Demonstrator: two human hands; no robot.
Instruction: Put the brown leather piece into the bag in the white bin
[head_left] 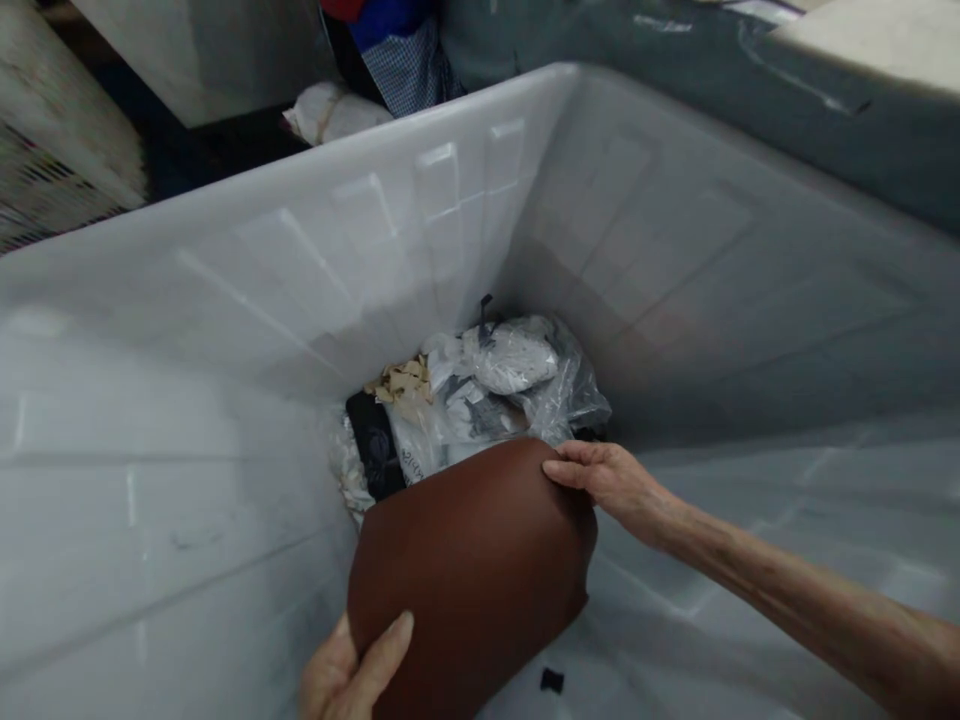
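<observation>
A large grey plastic bin (225, 330) is seen from above, its walls filling most of the view and its floor visible toward five o'clock. Inside it, a curved sheet of brown leather-like material (472, 570) is held between both hands, low in the bin and just off centre toward six o'clock. Its long axis is judged to run from seven o'clock up to one o'clock, bowed upward like a shell. The right hand (615, 482) is clamped on the upper edge at about three o'clock of the sheet, fingers curled over the rim, the arm stretched in from the lower right. The left hand (352, 670) is closed on the lower edge at seven o'clock, thumb laid flat on the brown surface; it lies nearer the camera. The hands are held well apart, one at each end of the sheet. Beyond the sheet, at twelve o'clock, a clear plastic bag of scraps (510, 385) is wedged into the bin's far corner, with a dark item (373, 447) beside it at ten o'clock. A small black scrap (552, 681) is left on the floor at five o'clock.
</observation>
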